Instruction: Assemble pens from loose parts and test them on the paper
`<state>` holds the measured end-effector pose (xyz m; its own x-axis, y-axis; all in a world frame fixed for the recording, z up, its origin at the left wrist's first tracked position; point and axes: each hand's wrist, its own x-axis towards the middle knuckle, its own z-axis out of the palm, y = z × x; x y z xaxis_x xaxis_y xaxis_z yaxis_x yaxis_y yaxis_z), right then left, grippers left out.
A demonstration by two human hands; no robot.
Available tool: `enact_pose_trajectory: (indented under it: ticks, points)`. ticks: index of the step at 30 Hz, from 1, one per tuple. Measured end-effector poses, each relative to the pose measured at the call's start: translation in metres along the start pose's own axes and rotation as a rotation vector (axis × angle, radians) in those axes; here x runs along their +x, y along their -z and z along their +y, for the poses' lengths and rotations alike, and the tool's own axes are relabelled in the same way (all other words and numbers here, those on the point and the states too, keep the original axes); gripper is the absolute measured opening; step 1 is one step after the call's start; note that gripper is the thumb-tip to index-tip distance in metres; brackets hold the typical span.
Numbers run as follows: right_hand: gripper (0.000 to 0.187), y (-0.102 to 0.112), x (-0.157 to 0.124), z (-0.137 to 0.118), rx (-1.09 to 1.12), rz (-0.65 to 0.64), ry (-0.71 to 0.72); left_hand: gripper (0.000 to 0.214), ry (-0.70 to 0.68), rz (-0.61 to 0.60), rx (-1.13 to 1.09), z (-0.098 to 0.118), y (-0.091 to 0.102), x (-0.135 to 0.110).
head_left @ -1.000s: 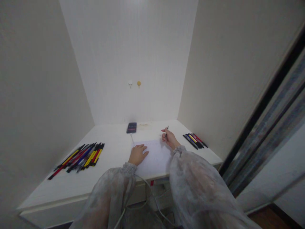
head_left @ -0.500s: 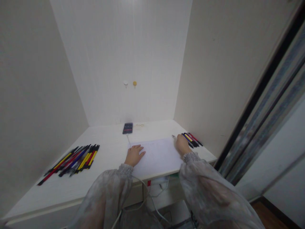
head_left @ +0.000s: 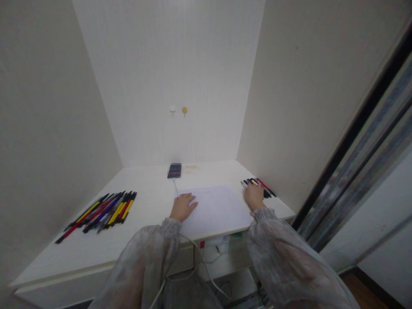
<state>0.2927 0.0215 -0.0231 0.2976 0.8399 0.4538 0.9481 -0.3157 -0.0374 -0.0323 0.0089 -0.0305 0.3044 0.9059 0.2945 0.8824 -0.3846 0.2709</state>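
Note:
My left hand point(head_left: 183, 206) lies flat with fingers stretched out on the left edge of a white sheet of paper point(head_left: 219, 208) at the desk's front. My right hand point(head_left: 254, 196) rests palm down at the paper's right edge, against a small row of coloured pens point(head_left: 264, 188). Its fingers are curled over a pen point(head_left: 243, 184) whose grey tip sticks out to the left of the hand. That pen lies low, alongside the small row.
A larger spread of black, yellow, red and blue pens point(head_left: 103, 210) lies on the white desk point(head_left: 151, 193) at the left. A dark phone point(head_left: 174, 170) with a white cable sits at the back. Two small hooks point(head_left: 178, 110) are on the wall. Walls close in on three sides.
My right hand has carried the pen from above the paper's top edge rightward and down to the small row of pens. The left hand has stayed on the paper.

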Motion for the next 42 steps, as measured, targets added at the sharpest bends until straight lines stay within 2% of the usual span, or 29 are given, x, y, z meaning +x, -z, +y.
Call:
enact_pose_trajectory:
  ticks: [18, 21, 24, 28, 32, 36, 39, 42]
  points:
    - [0.027, 0.003, 0.002, 0.004, -0.079, 0.056, -0.041, 0.040, 0.008, 0.002, -0.034, 0.000, -0.001, 0.000]
    - [0.026, 0.008, -0.002, 0.000, -0.061, 0.090, -0.048, 0.039, -0.002, 0.011, -0.031, -0.001, -0.002, 0.000]
    - [0.026, 0.019, -0.002, -0.007, -0.031, 0.126, 0.014, 0.039, -0.001, 0.013, -0.027, 0.000, -0.001, 0.000]
    - [0.027, 0.042, 0.004, -0.032, 0.092, 0.112, 0.139, 0.038, 0.003, 0.013, -0.030, 0.002, 0.001, -0.001]
    - [0.023, 0.054, 0.001, -0.078, 0.278, 0.065, 0.326, 0.038, 0.004, 0.022, -0.022, 0.003, 0.001, 0.000]
    - [0.020, 0.041, -0.019, -0.118, 0.373, -0.004, 0.522, 0.039, 0.003, 0.022, 0.000, -0.002, 0.001, 0.000]
    - [0.019, 0.027, -0.030, -0.131, 0.396, -0.082, 0.537, 0.039, 0.001, 0.029, 0.020, -0.009, 0.003, -0.001]
    - [0.019, 0.018, -0.033, -0.134, 0.434, -0.124, 0.529, 0.039, -0.003, 0.037, 0.021, -0.014, 0.005, -0.004]
